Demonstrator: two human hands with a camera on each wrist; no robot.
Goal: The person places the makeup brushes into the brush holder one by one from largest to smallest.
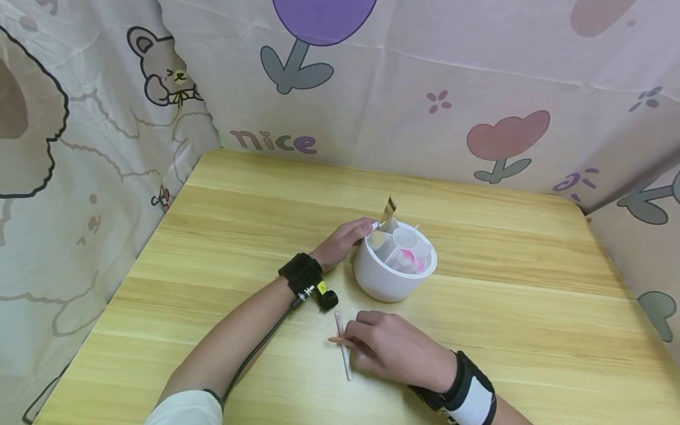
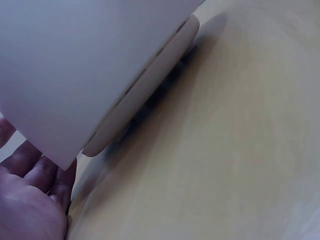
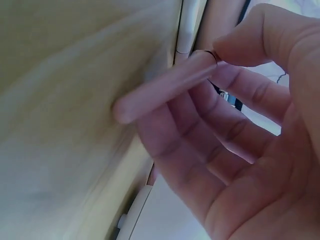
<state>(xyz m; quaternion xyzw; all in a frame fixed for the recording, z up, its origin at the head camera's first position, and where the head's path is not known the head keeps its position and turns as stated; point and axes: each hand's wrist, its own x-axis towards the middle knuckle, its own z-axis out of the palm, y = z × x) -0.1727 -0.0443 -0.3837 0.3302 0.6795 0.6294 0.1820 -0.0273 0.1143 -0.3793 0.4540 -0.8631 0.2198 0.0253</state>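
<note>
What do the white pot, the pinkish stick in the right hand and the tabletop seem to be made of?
White pot: likely moulded plastic, smooth; the left wrist view shows gaps along its base seam.
Pinkish stick: plastic or painted wood; smooth, with a pale highlight and rounded end.
Tabletop: wood or wood-look laminate, with streaked grain and soft sheen.

The left hand reaches farther forward than the right hand, whose fingers pinch.
</note>
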